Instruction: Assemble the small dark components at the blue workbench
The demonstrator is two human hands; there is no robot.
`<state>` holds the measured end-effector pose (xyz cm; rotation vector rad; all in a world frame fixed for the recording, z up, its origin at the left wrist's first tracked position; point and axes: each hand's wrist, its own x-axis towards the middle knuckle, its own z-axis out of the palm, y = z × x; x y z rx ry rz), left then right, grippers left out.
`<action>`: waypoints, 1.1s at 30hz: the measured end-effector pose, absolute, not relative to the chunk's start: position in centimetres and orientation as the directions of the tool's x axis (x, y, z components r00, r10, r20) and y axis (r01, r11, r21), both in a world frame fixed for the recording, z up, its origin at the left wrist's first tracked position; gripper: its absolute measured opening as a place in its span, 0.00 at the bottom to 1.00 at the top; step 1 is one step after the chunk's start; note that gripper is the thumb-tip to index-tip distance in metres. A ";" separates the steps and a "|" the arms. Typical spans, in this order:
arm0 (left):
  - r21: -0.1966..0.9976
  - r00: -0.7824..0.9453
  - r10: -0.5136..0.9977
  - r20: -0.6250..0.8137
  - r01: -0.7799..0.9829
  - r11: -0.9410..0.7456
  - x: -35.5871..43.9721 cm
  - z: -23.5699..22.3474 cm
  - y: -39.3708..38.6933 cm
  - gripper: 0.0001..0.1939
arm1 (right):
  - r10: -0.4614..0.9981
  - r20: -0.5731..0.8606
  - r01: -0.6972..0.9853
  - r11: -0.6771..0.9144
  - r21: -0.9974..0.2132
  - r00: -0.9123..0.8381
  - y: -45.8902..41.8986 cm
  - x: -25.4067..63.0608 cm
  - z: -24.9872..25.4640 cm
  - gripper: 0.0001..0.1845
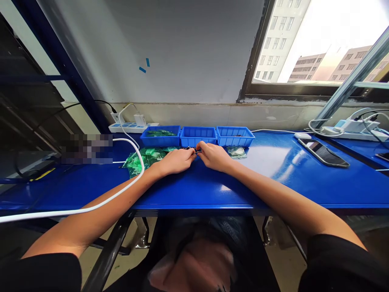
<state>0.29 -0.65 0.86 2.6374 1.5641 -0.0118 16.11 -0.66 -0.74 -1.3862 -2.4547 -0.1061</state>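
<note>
My left hand (178, 161) and my right hand (215, 157) meet over the blue table, fingertips pinched together. Between them is a small dark part with a shiny bit (197, 151), too small and too covered by fingers to name. Both hands appear closed on it. Left of my left hand lies a pile of green packets (142, 159). A small clear packet with pale contents (237, 152) rests just beyond my right hand.
Three blue bins stand in a row behind my hands: the left bin (160, 141) holds green pieces, then come a middle bin (198, 142) and a right bin (236, 141) with small dark bits. A white cable (135, 178) arches over my left forearm. A phone (323, 152) lies right.
</note>
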 end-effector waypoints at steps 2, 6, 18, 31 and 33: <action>0.059 0.475 0.878 -0.052 0.880 -0.472 0.3 1.0 -0.7 0.18 | 0.814 0.314 0.840 0.536 -0.081 -0.489 -0.6 16.1 -0.8 0.13; 0.061 0.478 0.877 -0.052 0.878 -0.475 0.3 1.1 -0.8 0.19 | 0.815 0.313 0.842 0.534 -0.077 -0.488 -0.5 16.2 -0.9 0.11; 0.045 0.479 0.877 -0.034 0.877 -0.478 0.4 0.9 -0.7 0.21 | 0.827 0.305 0.852 0.517 -0.080 -0.473 -0.5 16.1 -0.8 0.11; 0.026 0.469 0.882 -0.044 0.883 -0.468 0.5 0.9 -0.8 0.20 | 0.831 0.289 0.857 0.511 -0.063 -0.475 -0.7 16.0 -0.7 0.12; 0.041 0.460 0.887 -0.035 0.888 -0.458 0.4 0.9 -0.7 0.21 | 0.830 0.291 0.857 0.511 -0.060 -0.475 -0.7 16.0 -0.7 0.12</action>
